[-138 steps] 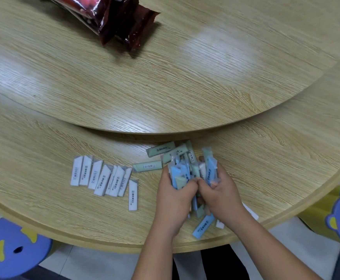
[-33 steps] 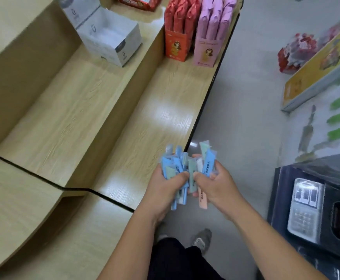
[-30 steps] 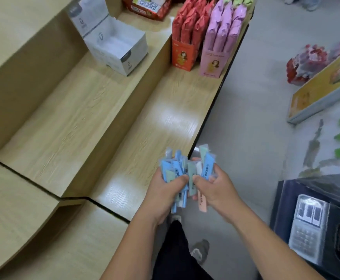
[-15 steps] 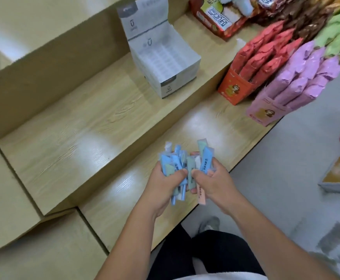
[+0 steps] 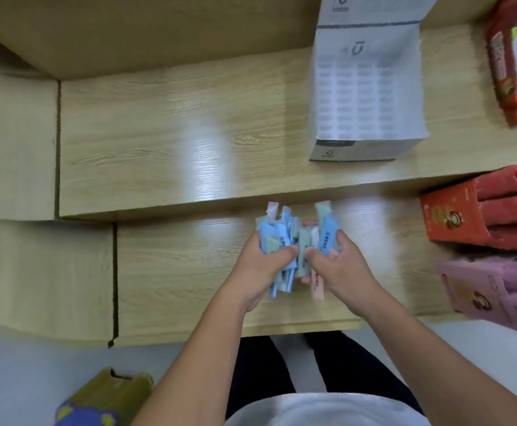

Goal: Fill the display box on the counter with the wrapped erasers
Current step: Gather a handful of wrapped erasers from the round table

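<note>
A bundle of wrapped erasers [image 5: 294, 235], blue, green, white and pink, is held upright between both hands over the lower wooden counter step. My left hand [image 5: 266, 265] grips the left side of the bundle, and my right hand [image 5: 334, 265] grips the right side. The white display box [image 5: 364, 149] stands open on the upper counter step, up and to the right of my hands, with its lid flap standing up at the back. Its inside looks empty.
An orange box of red packets [image 5: 466, 222] and a pink box of packets [image 5: 490, 290] stand on the lower step at the right. A red snack carton [image 5: 509, 56] lies right of the display box. A stool [image 5: 97, 407] shows at the floor, bottom left.
I carried the bundle from the round table to the counter. In the last half second the view swung to face the counter squarely, and the display box now lies closer, above right of my hands.
</note>
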Demonstrator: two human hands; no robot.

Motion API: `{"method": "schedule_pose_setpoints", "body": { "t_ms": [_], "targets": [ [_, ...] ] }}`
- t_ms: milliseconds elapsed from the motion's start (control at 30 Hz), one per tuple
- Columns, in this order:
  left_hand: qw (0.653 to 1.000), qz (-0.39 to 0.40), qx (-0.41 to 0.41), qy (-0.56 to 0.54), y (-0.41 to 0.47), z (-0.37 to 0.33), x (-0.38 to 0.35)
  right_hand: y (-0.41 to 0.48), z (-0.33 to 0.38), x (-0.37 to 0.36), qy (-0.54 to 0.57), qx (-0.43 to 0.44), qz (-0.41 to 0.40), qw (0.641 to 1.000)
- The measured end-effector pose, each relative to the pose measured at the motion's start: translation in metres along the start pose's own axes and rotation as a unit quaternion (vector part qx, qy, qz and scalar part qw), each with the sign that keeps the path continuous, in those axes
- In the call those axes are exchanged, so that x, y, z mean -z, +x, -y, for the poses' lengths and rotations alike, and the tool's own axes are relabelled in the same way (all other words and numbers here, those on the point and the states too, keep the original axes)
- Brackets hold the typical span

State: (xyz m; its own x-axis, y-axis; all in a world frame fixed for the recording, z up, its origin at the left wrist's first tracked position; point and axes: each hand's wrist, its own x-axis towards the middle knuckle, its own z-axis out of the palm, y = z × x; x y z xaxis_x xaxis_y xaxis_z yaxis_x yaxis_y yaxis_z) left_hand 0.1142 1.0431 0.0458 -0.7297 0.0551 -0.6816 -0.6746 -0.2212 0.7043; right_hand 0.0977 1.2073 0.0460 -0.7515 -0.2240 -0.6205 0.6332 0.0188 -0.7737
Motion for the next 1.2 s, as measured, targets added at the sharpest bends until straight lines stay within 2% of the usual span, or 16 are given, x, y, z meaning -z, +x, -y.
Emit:
{"method": "schedule_pose_setpoints", "body": {
  "t_ms": [200,367,600,833,967,1067,1200],
  "targets": [
    [0.997,-0.043,0.031,-0.057,0.020,0.030,-0.029,0.022,-0.014,0.037,-0.045,-0.049,0.038,0.997],
    [0.996,-0.070,0.033,-0.052,0.046,0.045,-0.033,0.048,-0.029,0.048,-0.065,-0.064,0.038,0.995],
    [0.991,-0.131,-0.024,0.031,0.078,0.055,-0.035,0.074,-0.042,0.047,-0.067,-0.042,0.022,0.997],
    [0.959,-0.255,-0.053,0.111,0.080,0.069,-0.042,0.080,-0.053,0.037,-0.140,0.000,-0.026,0.990],
    [0.934,-0.293,-0.093,0.182,0.075,0.075,-0.046,0.079,-0.057,0.030,-0.257,0.040,-0.071,0.963],
    [0.903,-0.307,-0.135,0.267,0.074,0.079,-0.050,0.079,-0.061,0.027,-0.346,0.089,-0.103,0.928],
    [0.865,-0.338,-0.146,0.341,0.075,0.085,-0.049,0.077,-0.068,0.023,-0.442,0.110,-0.130,0.881]
  ]
}}
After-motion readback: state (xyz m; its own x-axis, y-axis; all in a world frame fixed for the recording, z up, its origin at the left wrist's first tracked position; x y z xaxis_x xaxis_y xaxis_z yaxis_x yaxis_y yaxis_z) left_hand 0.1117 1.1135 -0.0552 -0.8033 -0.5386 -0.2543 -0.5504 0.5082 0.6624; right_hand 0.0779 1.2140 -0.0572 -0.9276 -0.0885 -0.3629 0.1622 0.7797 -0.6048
